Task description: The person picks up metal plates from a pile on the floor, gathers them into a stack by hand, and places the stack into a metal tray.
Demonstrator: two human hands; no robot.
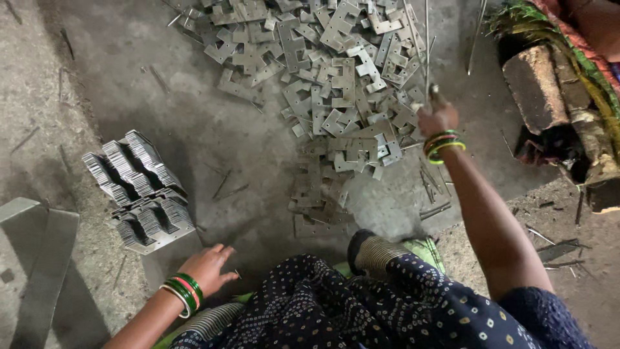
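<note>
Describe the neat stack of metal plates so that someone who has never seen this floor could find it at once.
Start at the grey concrete floor and look left of the big loose heap of flat notched metal plates. Just beyond the person's left hand stands the stacked bundle of grey metal plates. Unlike the scattered heap, its plates are packed on edge in tidy rows.

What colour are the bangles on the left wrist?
Mostly green, with a red and a white band: the bangles beside the left hand, head view.

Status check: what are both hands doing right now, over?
Right hand gripping thin metal rod over loose plate pile. Left hand open, resting on floor beside stacked plates. Nothing between.
</note>
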